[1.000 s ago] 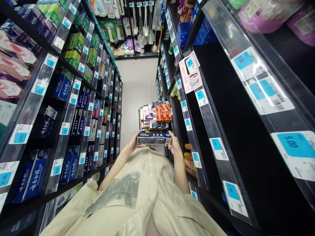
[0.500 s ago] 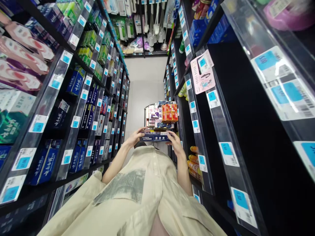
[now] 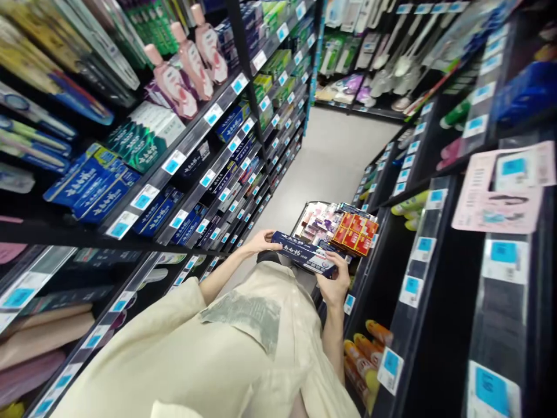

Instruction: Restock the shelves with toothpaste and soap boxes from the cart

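Observation:
A long dark blue toothpaste box [image 3: 300, 255] with white lettering is held level in front of my waist, one end in each hand. My left hand [image 3: 262, 241] grips its left end, fingers on the far side. Around the right end close the fingers and thumb of my right hand [image 3: 334, 277]. Just beyond the box stands a cart [image 3: 296, 219] heaped with small cartons. Red and yellow boxes [image 3: 354, 232] fill its right side, and white and purple boxes [image 3: 321, 219] lie on its left.
Shelves of toothpaste boxes [image 3: 156, 217] line the left side, with pink bottles [image 3: 174, 81] above. Dark shelves on the right carry price tags [image 3: 411, 290], a pink card [image 3: 500, 197] and orange-capped bottles [image 3: 363, 354]. Pale floor [image 3: 335, 151] runs between them toward hanging brushes [image 3: 391, 75].
My view has turned left, so the shelves and cart appear shifted right and tilted. The toothpaste box has tipped to show its broad lettered face. Both hands still hold it.

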`<state>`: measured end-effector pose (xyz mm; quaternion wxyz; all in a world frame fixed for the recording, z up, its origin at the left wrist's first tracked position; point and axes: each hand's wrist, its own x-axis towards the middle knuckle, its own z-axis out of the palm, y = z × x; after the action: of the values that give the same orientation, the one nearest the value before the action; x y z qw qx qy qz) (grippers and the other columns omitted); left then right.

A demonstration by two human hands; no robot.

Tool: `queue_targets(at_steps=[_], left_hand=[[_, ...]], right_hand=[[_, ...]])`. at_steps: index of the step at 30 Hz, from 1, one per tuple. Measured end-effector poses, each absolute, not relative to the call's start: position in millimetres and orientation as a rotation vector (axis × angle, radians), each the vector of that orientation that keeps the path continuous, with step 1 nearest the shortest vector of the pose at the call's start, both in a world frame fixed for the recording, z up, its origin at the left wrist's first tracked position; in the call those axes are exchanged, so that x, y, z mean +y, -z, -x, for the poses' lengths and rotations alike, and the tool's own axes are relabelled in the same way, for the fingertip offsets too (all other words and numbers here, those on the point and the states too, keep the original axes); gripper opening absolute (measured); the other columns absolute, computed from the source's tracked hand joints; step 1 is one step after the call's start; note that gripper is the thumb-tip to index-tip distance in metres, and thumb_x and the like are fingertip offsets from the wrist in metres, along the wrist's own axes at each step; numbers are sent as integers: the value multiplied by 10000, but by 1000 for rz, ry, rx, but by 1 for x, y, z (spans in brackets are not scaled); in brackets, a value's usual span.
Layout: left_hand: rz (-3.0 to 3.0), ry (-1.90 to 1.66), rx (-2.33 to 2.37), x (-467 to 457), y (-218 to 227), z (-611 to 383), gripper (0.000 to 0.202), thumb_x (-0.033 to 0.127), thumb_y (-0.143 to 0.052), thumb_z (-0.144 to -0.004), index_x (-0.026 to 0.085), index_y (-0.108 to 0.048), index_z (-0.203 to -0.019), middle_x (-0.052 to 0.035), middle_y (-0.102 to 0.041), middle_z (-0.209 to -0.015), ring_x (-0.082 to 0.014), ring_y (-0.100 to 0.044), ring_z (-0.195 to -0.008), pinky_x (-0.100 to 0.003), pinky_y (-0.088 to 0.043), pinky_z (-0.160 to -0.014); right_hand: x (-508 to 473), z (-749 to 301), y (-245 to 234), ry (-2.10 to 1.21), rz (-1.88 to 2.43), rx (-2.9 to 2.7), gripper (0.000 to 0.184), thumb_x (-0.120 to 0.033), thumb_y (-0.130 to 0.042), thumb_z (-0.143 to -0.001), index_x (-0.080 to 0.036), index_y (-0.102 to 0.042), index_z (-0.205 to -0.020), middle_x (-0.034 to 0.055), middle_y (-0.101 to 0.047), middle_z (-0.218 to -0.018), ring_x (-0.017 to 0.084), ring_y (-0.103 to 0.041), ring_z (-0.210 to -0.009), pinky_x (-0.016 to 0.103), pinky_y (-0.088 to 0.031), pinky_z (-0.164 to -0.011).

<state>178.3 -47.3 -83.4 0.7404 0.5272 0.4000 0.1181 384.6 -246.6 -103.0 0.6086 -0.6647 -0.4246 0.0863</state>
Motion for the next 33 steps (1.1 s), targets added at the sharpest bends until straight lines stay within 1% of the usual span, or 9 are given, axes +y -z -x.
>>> queue_targets(at_steps=[4, 8, 10, 13, 15, 19, 22, 26, 33], left_hand=[[-1335, -234, 858, -40, 74, -155, 711, 257, -1012, -490, 146, -720, -1129, -82, -762, -1080, -226, -715, -990, -359, -537, -968], [-1431, -336, 901, -39, 72, -145, 663, 269, -951, -599, 158, -711, -1207, -92, -736, -1160, -221, -702, -1033, -338, -528, -979], [-1472, -383, 942, -39, 72, -139, 614, 258, -918, -637, 160, -712, -1207, -91, -734, -1155, -222, -701, -1033, -336, -537, -969], [-1546, -492, 1057, -28, 74, -121, 571, 243, -877, -667, 174, -711, -1209, -86, -735, -1149, -233, -704, -1038, -343, -558, -945], [-1581, -599, 1160, -13, 76, -103, 559, 253, -863, -667, 175, -710, -1199, -89, -735, -1150, -243, -707, -1037, -356, -570, -932], [-1614, -874, 1385, 34, 72, -58, 566, 274, -852, -654, 163, -697, -1187, -105, -727, -1173, -262, -708, -1062, -388, -575, -967], [-1638, -1077, 1589, 76, 60, -29, 566, 252, -825, -680, 148, -673, -1215, -111, -722, -1190, -269, -709, -1102, -390, -568, -1011], [-1725, -1278, 1810, 128, 38, -5, 603, 197, -809, -710, 101, -636, -1279, -138, -725, -1213, -265, -720, -1108, -362, -559, -1040], [-1784, -1137, 2130, 187, 20, 2, 608, 194, -674, -897, 41, -486, -1454, -223, -664, -1407, -213, -690, -1242, -313, -529, -1098]], right_hand=[[-236, -375, 94, -217, 1534, -1094, 342, -127, -676, -805, -241, -687, -1127, 83, -732, -1222, 278, -711, -1159, 503, -581, -1042], [-223, -368, 97, -243, 1536, -1145, 456, -119, -670, -829, -252, -670, -1265, 102, -683, -1366, 292, -649, -1303, 532, -542, -1129], [-217, -367, 100, -310, 1545, -1098, 558, -167, -705, -842, -247, -610, -1387, 132, -602, -1488, 308, -619, -1347, 512, -595, -1068], [-216, -368, 106, -433, 1556, -962, 641, -279, -750, -870, -239, -545, -1476, 169, -515, -1566, 297, -687, -1242, 441, -676, -905], [-219, -370, 110, -483, 1560, -871, 540, -338, -741, -899, -225, -604, -1408, 168, -584, -1487, 271, -740, -1121, 416, -688, -849], [-232, -376, 125, -591, 1632, -772, 331, -439, -698, -928, -199, -736, -1152, 131, -756, -1166, 251, -773, -949, 396, -685, -795], [-245, -378, 141, -690, 1672, -727, 339, -505, -693, -919, -201, -761, -1054, 123, -794, -1038, 261, -783, -892, 403, -679, -807], [-261, -374, 161, -789, 1672, -625, 388, -571, -689, -916, -206, -759, -1027, 132, -808, -1034, 272, -798, -855, 416, -675, -822], [-275, -370, 174, -861, 1678, -536, 466, -648, -698, -892, -207, -750, -1033, 140, -818, -1005, 293, -805, -836, 441, -681, -812]])
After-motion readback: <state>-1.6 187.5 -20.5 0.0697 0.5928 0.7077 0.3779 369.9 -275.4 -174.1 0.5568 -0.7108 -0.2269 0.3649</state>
